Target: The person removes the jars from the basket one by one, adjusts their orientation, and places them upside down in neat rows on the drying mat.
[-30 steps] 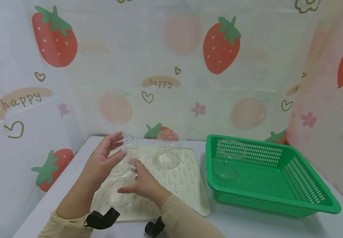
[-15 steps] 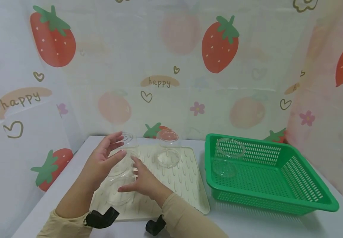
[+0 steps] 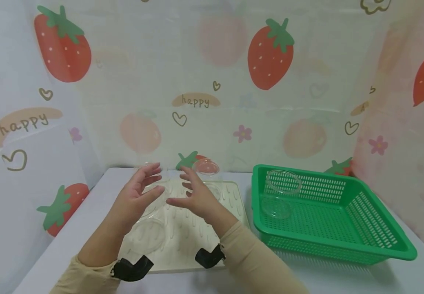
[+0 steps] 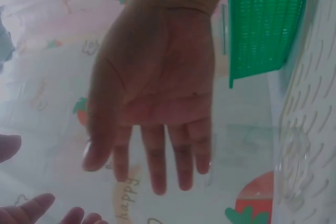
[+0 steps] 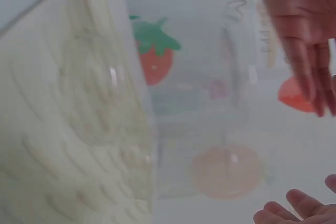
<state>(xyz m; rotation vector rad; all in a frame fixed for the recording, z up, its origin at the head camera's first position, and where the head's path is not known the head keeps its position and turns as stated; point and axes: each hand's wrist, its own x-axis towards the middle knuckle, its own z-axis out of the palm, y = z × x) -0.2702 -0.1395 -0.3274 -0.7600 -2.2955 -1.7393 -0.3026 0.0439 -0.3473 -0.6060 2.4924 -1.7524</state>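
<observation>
Both hands are raised above a cream mat [image 3: 191, 241] with fingers spread. My left hand [image 3: 136, 194] holds nothing; in the left wrist view its palm [image 4: 163, 77] faces the camera, fingers straight and apart. Opposite it, my right hand [image 3: 202, 196] also has nothing in its grasp, and a gap separates the two. A clear round container [image 3: 147, 237] stands at the mat's front left, below the left hand. Another clear container [image 3: 206, 167] is behind the right hand, partly hidden by it. More clear rims show behind the left hand, too faint to separate.
A green slatted basket [image 3: 336, 245] stands on the white table to the right of the mat. Inside its left end is one clear container [image 3: 284, 181]. A printed curtain [image 3: 197, 61] with strawberries closes off the back and sides.
The right hand has moved up, away from the front container, and to the right. The left hand has shifted slightly right. Both hands keep their spread fingers.
</observation>
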